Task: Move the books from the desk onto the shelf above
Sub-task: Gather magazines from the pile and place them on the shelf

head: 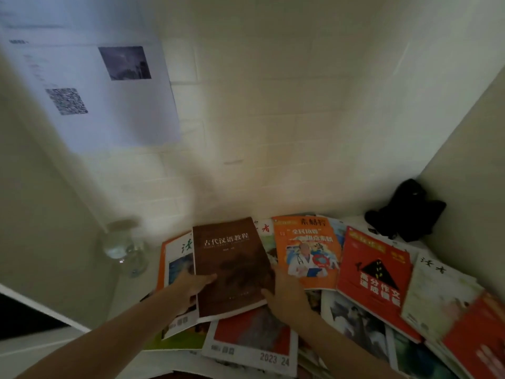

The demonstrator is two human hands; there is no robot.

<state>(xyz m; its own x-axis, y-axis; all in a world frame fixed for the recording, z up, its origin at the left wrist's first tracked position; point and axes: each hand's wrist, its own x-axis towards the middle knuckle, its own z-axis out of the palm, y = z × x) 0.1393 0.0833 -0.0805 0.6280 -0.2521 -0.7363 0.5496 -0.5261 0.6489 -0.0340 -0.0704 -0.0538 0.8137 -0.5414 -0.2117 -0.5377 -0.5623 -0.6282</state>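
A thick brown book (232, 258) with white characters lies on top of a spread of magazines on the white desk (131, 302). My left hand (191, 285) grips its left edge, thumb over the cover. My right hand (287, 294) holds its lower right corner, thumb on the cover. Around it lie an orange magazine (308, 250) with a doctor picture, a red magazine (374, 272), a pale magazine (440, 294) and a white-bordered one marked 2023 24 (251, 343). The shelf above is out of view.
A glass jar (123, 247) stands at the desk's left, close to the side wall. A black soft object (407, 212) sits in the back right corner. A printed sheet (109, 91) hangs on the left wall. White tiled wall rises behind the desk.
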